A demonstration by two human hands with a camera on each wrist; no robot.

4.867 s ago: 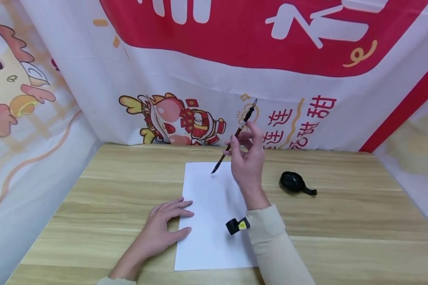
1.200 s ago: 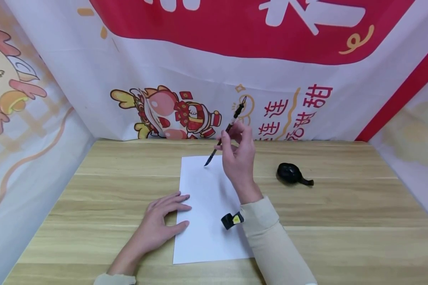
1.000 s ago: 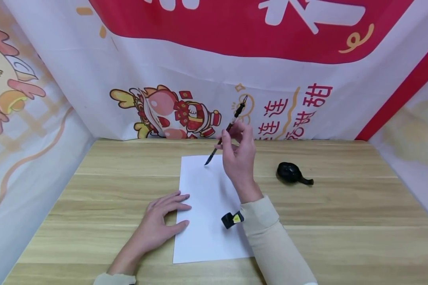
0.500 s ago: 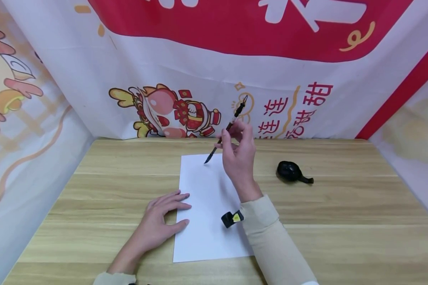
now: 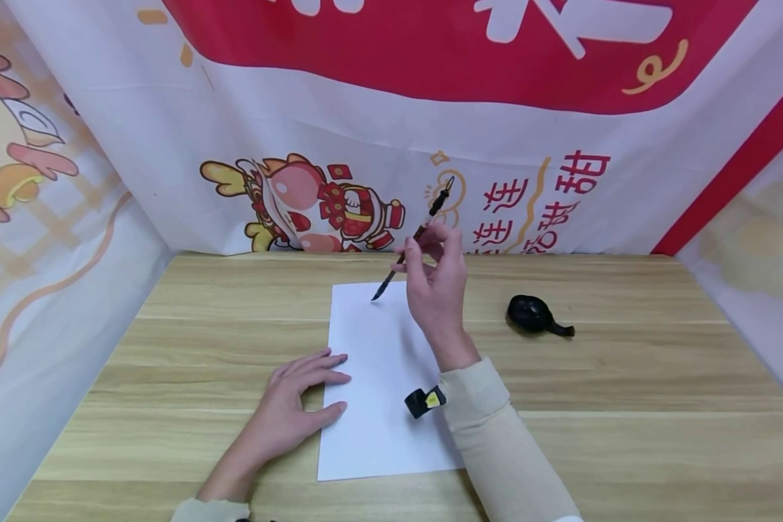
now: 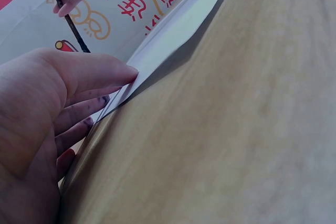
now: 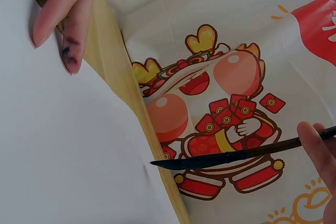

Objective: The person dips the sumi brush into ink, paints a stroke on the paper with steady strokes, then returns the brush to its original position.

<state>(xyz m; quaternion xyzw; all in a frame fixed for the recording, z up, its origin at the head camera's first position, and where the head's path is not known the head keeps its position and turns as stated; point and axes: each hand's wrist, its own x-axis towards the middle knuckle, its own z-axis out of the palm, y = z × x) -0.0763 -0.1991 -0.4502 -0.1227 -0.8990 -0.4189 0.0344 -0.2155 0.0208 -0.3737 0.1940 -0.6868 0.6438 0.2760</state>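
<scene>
My right hand (image 5: pixel 437 286) pinches a dark-handled calligraphy brush (image 5: pixel 424 228) between thumb and fingers, its shaft slanting up to the right. The brush's black tip (image 7: pixel 181 163) hangs close over the far part of a white sheet of paper (image 5: pixel 378 428). No marks show on the paper. My left hand (image 5: pixel 293 406) lies with spread, relaxed fingers at the sheet's left edge, fingertips on the paper. In the left wrist view, the thumb (image 6: pixel 100 72) presses at the paper's edge, and dark smudges show on some fingers.
A black gourd-shaped dish (image 5: pixel 530 314) with a short stem sits on the wooden table (image 5: pixel 626 377) to the right of the paper. A white and red printed cloth (image 5: pixel 365 116) hangs behind the table. A small black camera (image 5: pixel 424 401) juts from my right wrist over the paper.
From about five seconds ago, the whole view has shifted slightly. Both hands hold nearly the same pose over the sheet. In the last second the brush tip has barely moved.
</scene>
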